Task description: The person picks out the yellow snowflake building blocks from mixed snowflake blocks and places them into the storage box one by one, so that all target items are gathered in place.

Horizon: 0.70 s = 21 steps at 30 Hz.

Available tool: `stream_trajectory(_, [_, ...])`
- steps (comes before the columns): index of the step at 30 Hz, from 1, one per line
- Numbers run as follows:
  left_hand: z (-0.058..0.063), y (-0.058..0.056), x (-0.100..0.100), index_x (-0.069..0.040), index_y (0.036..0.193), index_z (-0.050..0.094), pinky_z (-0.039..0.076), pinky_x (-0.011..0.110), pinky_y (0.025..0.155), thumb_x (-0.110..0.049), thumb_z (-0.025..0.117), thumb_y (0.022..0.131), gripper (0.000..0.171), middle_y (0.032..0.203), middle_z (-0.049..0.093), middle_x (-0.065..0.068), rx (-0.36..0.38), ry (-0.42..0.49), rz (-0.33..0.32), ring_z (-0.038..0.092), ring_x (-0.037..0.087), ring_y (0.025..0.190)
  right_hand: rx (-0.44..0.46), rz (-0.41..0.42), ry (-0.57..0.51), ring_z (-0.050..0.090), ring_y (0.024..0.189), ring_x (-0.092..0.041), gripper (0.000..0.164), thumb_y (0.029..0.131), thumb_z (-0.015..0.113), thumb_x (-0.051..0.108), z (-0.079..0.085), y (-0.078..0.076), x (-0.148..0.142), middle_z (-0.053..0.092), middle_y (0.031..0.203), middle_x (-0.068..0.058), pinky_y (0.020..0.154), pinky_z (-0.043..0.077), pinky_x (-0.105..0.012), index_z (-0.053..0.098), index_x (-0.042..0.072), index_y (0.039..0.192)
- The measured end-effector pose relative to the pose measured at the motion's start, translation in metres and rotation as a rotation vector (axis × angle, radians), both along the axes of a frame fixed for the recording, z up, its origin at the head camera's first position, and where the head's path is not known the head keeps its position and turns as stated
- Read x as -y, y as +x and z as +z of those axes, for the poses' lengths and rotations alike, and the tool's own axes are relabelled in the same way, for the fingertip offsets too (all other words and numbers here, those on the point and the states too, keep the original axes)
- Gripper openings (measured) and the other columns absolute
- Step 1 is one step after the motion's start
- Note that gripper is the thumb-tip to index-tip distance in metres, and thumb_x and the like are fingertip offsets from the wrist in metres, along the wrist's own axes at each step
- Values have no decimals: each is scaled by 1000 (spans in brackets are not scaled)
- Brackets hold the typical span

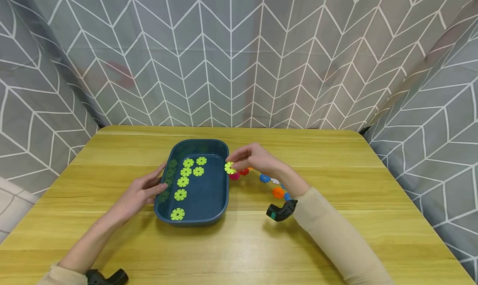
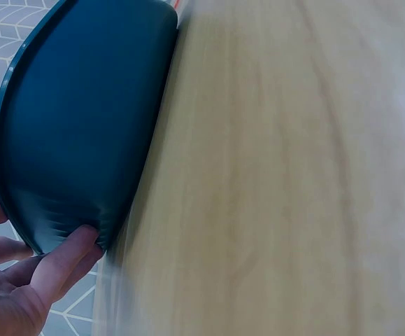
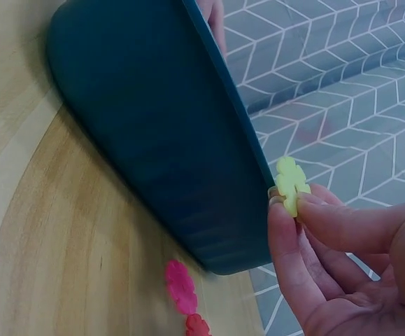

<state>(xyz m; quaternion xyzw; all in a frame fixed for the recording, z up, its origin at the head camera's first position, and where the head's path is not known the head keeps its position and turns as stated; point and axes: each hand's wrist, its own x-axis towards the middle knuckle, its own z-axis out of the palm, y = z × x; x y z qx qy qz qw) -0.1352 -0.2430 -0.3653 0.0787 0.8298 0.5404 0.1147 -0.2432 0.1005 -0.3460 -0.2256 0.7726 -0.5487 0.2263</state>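
Observation:
A dark blue plastic bin (image 1: 209, 202) stands on the table, with several yellow-green notched discs (image 1: 183, 181) lying flat on its floor. My left hand (image 1: 140, 191) holds the bin's left wall, thumb over the rim and fingers against the outside, as the left wrist view (image 2: 48, 280) also shows. Between thumb and fingertips, my right hand (image 1: 257, 157) pinches another yellow-green notched disc (image 1: 230, 168) at the bin's right rim. That pinched disc (image 3: 290, 186) stands nearly edge-on in the right wrist view, at rim height.
Right of the bin, partly behind the right hand and forearm, lie a pink disc (image 1: 234, 176), a red disc (image 1: 244, 171), an orange disc (image 1: 278, 192) and several blue discs (image 1: 264, 178). A patterned grey curtain (image 1: 231, 69) hangs behind the wooden table (image 1: 336, 173).

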Motion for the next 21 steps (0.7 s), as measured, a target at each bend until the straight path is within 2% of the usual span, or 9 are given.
stream_trajectory(9, [-1, 1, 2, -14, 162, 13, 58, 37, 89, -25, 49, 106, 67, 155, 30, 35, -7, -1, -4, 49, 49, 131, 3, 21, -2, 70, 97, -23, 24, 92, 67, 3, 4, -1, 5, 74, 112, -11, 99, 51, -55, 73, 1, 116])
stream_trajectory(15, [0, 0, 0, -15, 162, 13, 58, 37, 89, -24, 49, 106, 67, 155, 30, 34, -4, 2, -7, 49, 48, 131, -41, 46, 56, 70, 98, -21, 24, 93, 68, 5, 14, 0, 7, 74, 111, -9, 98, 52, -53, 74, 5, 116])
stream_trajectory(21, [1, 1, 1, -16, 162, 13, 58, 38, 90, -26, 49, 106, 67, 156, 30, 33, 1, -1, -4, 49, 48, 131, -52, 82, 70, 73, 93, -24, 25, 93, 69, 8, 23, -3, 20, 75, 109, -7, 99, 51, -54, 74, 7, 117])
